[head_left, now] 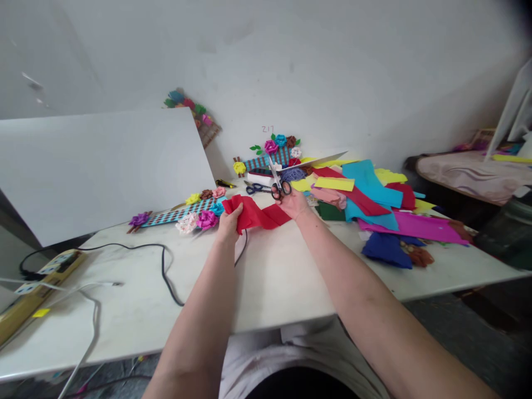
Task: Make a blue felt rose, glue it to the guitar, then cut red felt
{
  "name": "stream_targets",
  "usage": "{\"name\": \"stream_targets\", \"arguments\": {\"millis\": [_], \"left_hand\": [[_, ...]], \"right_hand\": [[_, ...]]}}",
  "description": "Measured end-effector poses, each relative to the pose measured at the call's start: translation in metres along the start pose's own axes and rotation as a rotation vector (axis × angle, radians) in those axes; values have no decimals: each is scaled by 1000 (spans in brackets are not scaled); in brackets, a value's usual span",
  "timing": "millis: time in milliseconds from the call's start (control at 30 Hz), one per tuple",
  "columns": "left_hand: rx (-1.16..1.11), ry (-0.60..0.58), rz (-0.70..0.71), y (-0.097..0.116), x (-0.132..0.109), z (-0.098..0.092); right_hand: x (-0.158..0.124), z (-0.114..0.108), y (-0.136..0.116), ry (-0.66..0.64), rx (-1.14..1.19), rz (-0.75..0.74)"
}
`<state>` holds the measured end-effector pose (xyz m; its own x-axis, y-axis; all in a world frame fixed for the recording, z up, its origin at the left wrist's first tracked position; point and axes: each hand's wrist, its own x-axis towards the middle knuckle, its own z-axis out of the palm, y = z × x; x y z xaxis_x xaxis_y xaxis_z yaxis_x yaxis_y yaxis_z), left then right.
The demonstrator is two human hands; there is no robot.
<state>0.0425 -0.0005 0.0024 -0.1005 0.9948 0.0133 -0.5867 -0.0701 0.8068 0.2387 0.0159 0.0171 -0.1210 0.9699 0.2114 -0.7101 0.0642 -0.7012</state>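
Observation:
My left hand [229, 223] is closed on a strip of red crepe-like paper or cloth [260, 215], thumb on top. The folded strip stretches across to my right hand [294, 204], whose fingers are at its other end. By the right fingertips is a pair of scissors [276, 178], dark loops at the fingers and blades pointing up and away; the right hand seems to hold them, though its grip is partly hidden. Just behind the red strip lies a second pair of dark-handled scissors [255, 188].
Coloured sheets, including a turquoise piece [369, 180] and magenta piece [419, 226], heap at the right. A woven panel with flowers [178, 213] lies left, near a white board [103, 172]. A black cable [164, 271] and power strip [45, 277] occupy the table's left side.

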Motion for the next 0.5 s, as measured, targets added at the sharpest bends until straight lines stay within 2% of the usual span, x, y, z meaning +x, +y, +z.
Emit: {"name": "stream_targets", "arguments": {"millis": [133, 333, 400, 500], "left_hand": [[7, -8, 8, 0, 0, -1], [3, 1, 0, 2, -3, 3], [0, 3, -1, 2, -3, 3], [-1, 1, 3, 2, -3, 3]], "right_hand": [[-1, -2, 3, 39, -106, -30], [0, -6, -4, 223, -428, -35], [1, -10, -6, 294, -625, -32], [0, -17, -8, 375, -1114, -6]]}}
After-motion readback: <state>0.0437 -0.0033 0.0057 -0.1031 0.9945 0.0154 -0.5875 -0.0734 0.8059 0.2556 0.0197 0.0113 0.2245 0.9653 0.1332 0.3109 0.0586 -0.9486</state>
